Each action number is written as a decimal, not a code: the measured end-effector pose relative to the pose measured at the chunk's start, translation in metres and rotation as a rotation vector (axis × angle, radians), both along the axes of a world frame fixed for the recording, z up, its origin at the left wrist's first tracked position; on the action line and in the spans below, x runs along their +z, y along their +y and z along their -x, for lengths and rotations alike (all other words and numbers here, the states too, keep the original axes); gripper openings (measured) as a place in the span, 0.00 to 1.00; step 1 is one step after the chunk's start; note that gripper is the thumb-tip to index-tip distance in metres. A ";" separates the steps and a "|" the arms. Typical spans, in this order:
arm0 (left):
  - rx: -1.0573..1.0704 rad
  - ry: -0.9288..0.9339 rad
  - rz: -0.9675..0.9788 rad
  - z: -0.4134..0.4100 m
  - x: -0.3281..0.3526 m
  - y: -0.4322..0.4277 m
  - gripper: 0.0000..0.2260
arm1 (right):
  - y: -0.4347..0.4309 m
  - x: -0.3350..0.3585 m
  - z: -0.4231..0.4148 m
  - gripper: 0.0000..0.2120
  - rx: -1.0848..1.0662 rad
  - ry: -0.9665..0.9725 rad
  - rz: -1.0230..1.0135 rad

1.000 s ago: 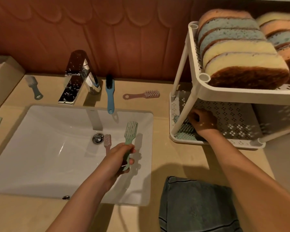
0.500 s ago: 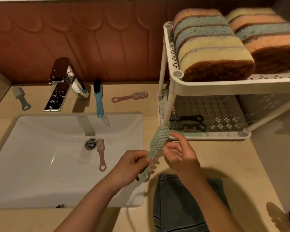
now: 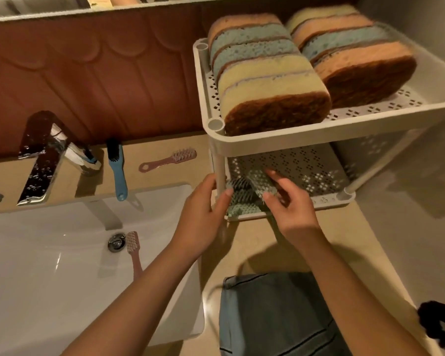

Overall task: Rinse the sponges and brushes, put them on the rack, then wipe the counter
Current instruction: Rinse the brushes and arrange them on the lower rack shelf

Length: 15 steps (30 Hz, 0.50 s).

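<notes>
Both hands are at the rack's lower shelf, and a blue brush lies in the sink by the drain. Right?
No: the brush in the sink by the drain is pink, per the head view; left hand and right hand are at the rack's lower shelf.

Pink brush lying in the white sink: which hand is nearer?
Left. The left hand is up-right of the pink plastic brush, at the white rack's post; the right hand is farther right.

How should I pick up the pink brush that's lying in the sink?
The pink brush lies flat in the sink, bristly head by the drain, handle pointing toward you. So it is probably best to pinch the thin handle from above, reaching in from the near side.
</notes>
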<state>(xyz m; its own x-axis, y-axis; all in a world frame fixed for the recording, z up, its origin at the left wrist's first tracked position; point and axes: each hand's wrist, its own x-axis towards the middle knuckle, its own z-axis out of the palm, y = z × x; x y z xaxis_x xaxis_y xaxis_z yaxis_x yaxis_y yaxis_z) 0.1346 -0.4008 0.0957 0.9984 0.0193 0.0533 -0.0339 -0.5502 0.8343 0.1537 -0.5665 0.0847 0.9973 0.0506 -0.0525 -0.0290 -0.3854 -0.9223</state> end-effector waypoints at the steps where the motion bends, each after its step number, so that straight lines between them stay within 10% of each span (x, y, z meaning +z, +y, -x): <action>1: 0.005 -0.023 -0.047 -0.003 -0.001 -0.002 0.12 | 0.000 0.000 -0.009 0.20 0.007 0.010 0.082; 15: 0.108 -0.132 -0.191 -0.011 -0.031 -0.004 0.21 | 0.033 -0.043 -0.113 0.19 0.116 -0.037 0.584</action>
